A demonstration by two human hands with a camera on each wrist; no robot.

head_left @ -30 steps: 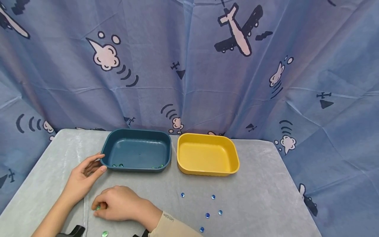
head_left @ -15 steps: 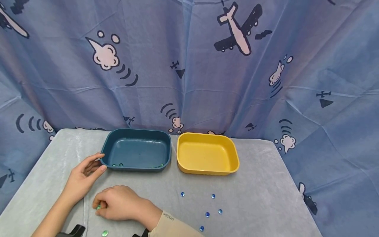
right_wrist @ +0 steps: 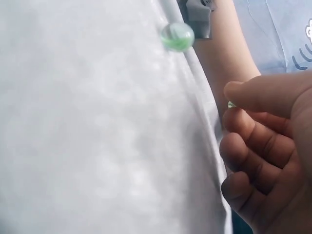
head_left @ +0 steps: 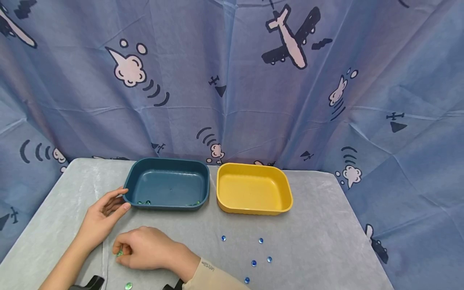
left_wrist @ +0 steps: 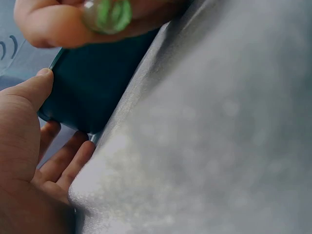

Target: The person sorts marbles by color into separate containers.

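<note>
My left hand point(head_left: 101, 219) holds the left front corner of a dark teal plastic bin point(head_left: 170, 187), thumb on one side of the corner and fingers on the other. A few green glass marbles point(head_left: 148, 202) lie along the bin's front inside edge. Over the cloth in front of the bin, my right hand point(head_left: 146, 249) pinches a green marble point(left_wrist: 108, 15) between thumb and index finger; in the right wrist view only a sliver of this marble point(right_wrist: 231, 104) shows. Another green marble point(head_left: 128, 286) rests on the cloth near the front edge.
A yellow bin point(head_left: 253, 189) with nothing in it stands right of the teal one. Several blue marbles point(head_left: 254, 263) are scattered on the grey cloth point(head_left: 319, 241) in front of it. Behind the table hangs a blue printed curtain point(head_left: 181, 80).
</note>
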